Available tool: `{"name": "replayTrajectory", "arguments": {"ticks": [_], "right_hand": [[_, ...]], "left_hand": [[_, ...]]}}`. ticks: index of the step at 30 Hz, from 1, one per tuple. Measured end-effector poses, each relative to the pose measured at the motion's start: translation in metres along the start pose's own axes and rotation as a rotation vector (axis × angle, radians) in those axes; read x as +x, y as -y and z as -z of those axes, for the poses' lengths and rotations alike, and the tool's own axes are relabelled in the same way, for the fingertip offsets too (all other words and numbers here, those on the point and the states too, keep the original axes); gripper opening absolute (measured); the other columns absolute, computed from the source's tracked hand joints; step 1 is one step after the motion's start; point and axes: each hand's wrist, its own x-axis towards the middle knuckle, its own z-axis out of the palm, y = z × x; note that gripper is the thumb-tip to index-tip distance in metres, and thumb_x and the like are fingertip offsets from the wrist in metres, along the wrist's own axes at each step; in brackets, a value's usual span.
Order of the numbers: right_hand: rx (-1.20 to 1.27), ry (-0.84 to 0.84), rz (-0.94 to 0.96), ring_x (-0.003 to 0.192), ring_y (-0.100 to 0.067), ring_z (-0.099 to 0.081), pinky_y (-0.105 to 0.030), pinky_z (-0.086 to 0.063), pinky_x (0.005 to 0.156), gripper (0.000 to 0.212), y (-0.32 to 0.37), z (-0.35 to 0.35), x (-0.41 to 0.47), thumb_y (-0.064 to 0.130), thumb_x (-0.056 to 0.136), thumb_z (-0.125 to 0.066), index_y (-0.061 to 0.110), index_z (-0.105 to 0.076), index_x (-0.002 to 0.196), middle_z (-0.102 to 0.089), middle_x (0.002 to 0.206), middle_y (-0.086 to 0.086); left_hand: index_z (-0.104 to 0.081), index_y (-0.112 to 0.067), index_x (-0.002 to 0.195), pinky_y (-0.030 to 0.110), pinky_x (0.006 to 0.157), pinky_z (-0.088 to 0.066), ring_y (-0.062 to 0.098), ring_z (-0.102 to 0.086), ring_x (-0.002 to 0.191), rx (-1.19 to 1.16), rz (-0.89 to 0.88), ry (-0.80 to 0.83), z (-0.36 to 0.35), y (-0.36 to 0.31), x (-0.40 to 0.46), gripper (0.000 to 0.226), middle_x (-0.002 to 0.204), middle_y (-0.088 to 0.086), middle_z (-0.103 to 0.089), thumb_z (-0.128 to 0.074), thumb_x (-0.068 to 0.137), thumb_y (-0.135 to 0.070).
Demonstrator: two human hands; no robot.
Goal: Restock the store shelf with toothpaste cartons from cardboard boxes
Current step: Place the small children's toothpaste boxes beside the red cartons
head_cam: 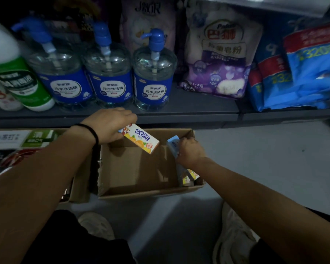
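head view: left hand around carton (orange)

A small white toothpaste carton with a blue band of lettering and orange fruit artwork is tilted above the open brown cardboard box, its far end covered by a hand. The box sits on the grey floor just in front of the dark shelf edge, its bottom largely bare. Against the box's right wall stand a few more cartons: a pale blue one is gripped, and others lean nearer the front corner.
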Motion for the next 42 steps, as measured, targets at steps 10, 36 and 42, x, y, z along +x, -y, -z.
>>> {"name": "replayTrajectory", "arguments": {"ticks": [10, 36, 42], "right_hand": [[-0.254, -0.191, 0.193, 0.119, -0.03, -0.045, -0.04, -0.046, 0.09, 0.052, -0.024, 0.095, -0.059, 0.027, 0.086, -0.066, 0.009, -0.046, 0.131, -0.046, 0.128, -0.013], [-0.294, -0.919, 0.467, 0.098, -0.034, -0.053, -0.043, -0.05, 0.069, 0.041, -0.109, 0.372, -0.117, 0.018, 0.071, -0.072, 0.004, -0.058, 0.107, -0.055, 0.103, -0.014], [-0.327, -0.924, 0.427, 0.107, -0.031, -0.048, -0.045, -0.051, 0.076, 0.051, -0.121, 0.412, -0.08, 0.021, 0.076, -0.07, 0.008, -0.054, 0.122, -0.051, 0.115, -0.011]], "left_hand": [[-0.046, -0.024, 0.118, 0.024, 0.071, -0.032, 0.014, -0.047, 0.108, 0.195, 0.049, -0.083, 0.087, -0.048, -0.028, 0.033, 0.118, -0.005, -0.052, -0.059, 0.088, -0.031], [-0.049, -0.015, 0.105, 0.033, 0.081, -0.041, 0.022, -0.051, 0.102, 0.45, 0.162, -0.668, 0.341, -0.116, 0.005, 0.03, 0.107, 0.001, -0.056, -0.064, 0.078, -0.019], [-0.044, -0.019, 0.106, 0.029, 0.083, -0.038, 0.02, -0.048, 0.104, 0.512, 0.211, -0.688, 0.378, -0.103, 0.045, 0.031, 0.11, 0.0, -0.052, -0.062, 0.081, -0.021]]}}
